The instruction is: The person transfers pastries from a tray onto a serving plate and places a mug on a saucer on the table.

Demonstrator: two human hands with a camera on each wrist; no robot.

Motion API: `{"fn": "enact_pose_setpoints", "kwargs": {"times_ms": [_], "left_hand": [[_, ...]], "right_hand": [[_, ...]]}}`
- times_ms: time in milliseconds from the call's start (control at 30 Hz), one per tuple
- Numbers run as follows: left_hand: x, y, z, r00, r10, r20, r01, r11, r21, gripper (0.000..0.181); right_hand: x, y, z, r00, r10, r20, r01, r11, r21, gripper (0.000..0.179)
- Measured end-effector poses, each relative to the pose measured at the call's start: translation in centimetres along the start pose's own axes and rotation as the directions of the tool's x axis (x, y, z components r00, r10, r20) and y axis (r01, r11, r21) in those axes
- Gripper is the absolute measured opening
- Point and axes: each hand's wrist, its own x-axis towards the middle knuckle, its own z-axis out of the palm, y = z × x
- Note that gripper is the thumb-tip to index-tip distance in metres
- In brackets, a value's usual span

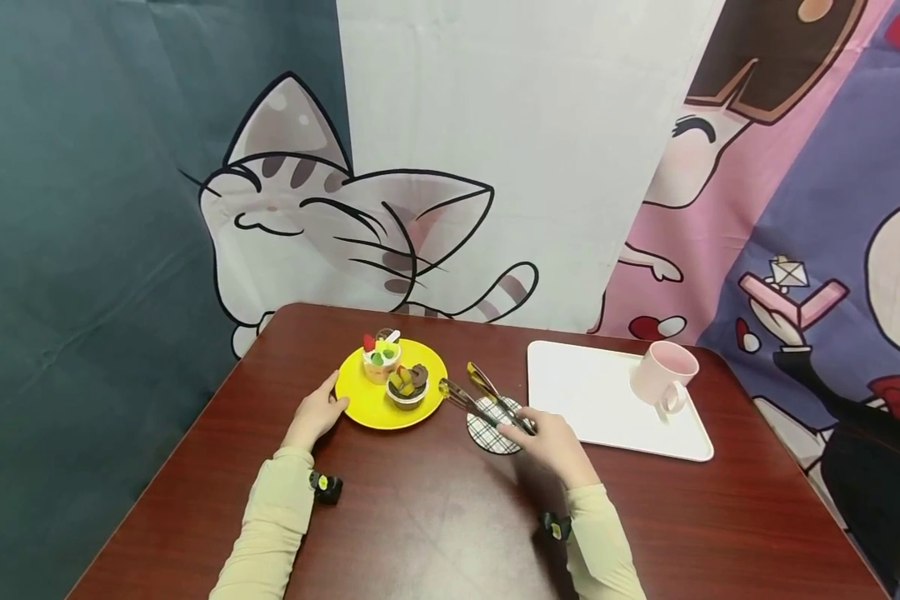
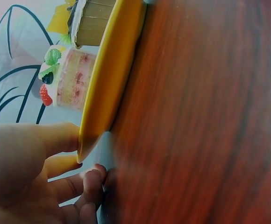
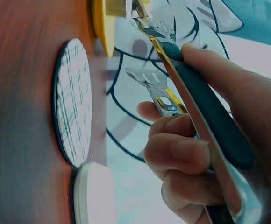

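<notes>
My left hand (image 1: 317,414) pinches the left rim of a yellow plate (image 1: 363,412), thumb above and a finger below in the left wrist view. On the plate are a layered fruit cake cup (image 1: 382,362) with a strawberry and a chocolate-coloured cupcake (image 1: 407,388). My right hand (image 1: 547,442) grips metal tongs (image 3: 198,105) with dark green grips, fingers wrapped round the handles. Their two arms stand apart, with nothing between the tips. In the head view the tongs overlap a round checked coaster (image 1: 487,435), and one tip comes close to the plate's right edge.
A white tray (image 1: 581,392) lies right of the coaster, with a pink mug (image 1: 663,375) on its right part. The brown table (image 1: 420,517) ends at a cartoon-printed backdrop (image 1: 540,167) behind.
</notes>
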Motion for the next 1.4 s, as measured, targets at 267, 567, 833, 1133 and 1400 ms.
{"fn": "enact_pose_setpoints", "kwargs": {"times_ms": [267, 567, 833, 1133, 1400], "left_hand": [[0.2, -0.2, -0.1, 1.0, 0.013, -0.008, -0.013, 1.0, 0.011, 0.065], [0.0, -0.2, -0.1, 1.0, 0.0, -0.005, 0.0, 1.0, 0.015, 0.064], [0.0, 0.0, 0.0, 1.0, 0.0, -0.008, 0.0, 1.0, 0.014, 0.064], [0.0, -0.3, 0.2, 1.0, 0.001, -0.007, -0.001, 1.0, -0.002, 0.064], [0.0, -0.3, 0.2, 1.0, 0.021, -0.02, -0.021, 1.0, 0.007, 0.064]], "right_hand": [[-0.4, 1.9, -1.4, 0.999, 0.042, -0.026, -0.042, 0.999, 0.008, 0.041], [-0.7, 3.7, -2.5, 0.991, 0.13, -0.027, -0.13, 0.991, 0.023, 0.039], [-0.9, 4.6, -3.3, 0.988, 0.149, -0.047, -0.149, 0.989, 0.02, 0.043], [-0.9, 5.8, -3.5, 0.982, 0.175, -0.076, -0.174, 0.985, 0.02, 0.048], [-0.9, 7.3, -3.6, 0.971, 0.215, -0.11, -0.214, 0.977, 0.018, 0.052]]}}
